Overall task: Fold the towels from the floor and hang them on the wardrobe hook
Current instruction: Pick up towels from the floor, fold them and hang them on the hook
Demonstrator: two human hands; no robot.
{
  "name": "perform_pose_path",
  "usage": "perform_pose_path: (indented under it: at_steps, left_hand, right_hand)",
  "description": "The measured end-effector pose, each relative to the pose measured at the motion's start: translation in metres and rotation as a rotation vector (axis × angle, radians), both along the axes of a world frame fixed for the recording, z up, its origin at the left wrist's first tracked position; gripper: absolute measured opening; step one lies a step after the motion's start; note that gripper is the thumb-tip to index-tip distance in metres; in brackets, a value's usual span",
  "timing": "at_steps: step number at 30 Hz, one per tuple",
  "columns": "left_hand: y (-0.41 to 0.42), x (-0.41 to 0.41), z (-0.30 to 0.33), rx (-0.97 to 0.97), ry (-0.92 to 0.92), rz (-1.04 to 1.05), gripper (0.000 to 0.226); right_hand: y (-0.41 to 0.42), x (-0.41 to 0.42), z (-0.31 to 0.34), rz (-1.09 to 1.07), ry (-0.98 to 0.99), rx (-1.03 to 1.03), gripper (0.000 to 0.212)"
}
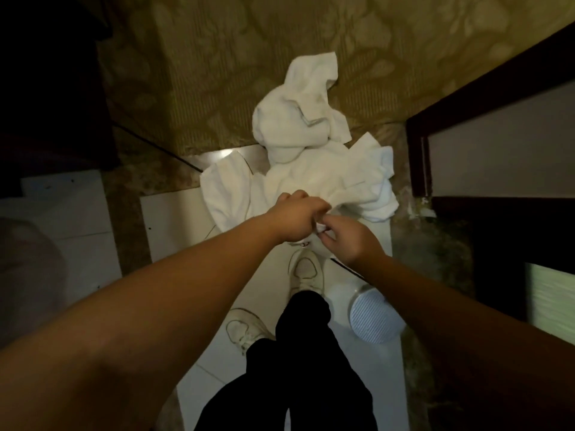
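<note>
A heap of crumpled white towels lies on the floor ahead of my feet. The far towel (303,110) rests on the patterned carpet. The near towel (314,181) spreads over the pale tiles. My left hand (297,217) is closed over the near towel's front edge. Just right of it, my right hand (348,241) pinches a small fold of the same white cloth between thumb and fingers. The two hands almost touch. No wardrobe hook is in view.
My white shoes (306,270) and black trousers (298,353) are below the hands. A round white ribbed object (371,315) sits on the tiles at the right. A dark wooden frame (418,157) stands at the right, dark furniture (46,88) at the left.
</note>
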State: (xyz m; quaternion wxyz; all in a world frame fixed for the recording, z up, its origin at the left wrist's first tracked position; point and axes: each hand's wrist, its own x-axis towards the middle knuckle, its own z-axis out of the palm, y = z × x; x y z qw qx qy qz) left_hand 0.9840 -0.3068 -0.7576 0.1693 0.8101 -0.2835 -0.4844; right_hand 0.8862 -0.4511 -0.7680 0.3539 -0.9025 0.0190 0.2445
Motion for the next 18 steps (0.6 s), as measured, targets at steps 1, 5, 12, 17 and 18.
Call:
perform_pose_path:
  at_steps: [1, 5, 12, 17, 18]
  left_hand:
    - [0.002, 0.004, 0.014, 0.000, -0.017, -0.040, 0.043]
    - [0.023, 0.016, 0.073, -0.014, -0.134, -0.097, 0.010]
    - [0.095, 0.021, 0.190, 0.166, -0.340, 0.000, 0.032]
    - [0.160, 0.007, 0.285, 0.222, -0.404, 0.140, 0.038]
    - [0.170, 0.003, 0.307, 0.227, -0.425, 0.161, 0.039]
  right_hand:
    - [0.000, 0.004, 0.019, 0.027, -0.034, 0.006, 0.015]
    - [0.002, 0.018, 0.095, 0.067, -0.078, -0.018, 0.018]
    - [0.020, 0.048, 0.227, 0.094, -0.182, -0.116, 0.013]
    - [0.046, 0.058, 0.324, 0.124, -0.347, -0.308, 0.021]
    - [0.054, 0.058, 0.344, 0.137, -0.357, -0.311, 0.022]
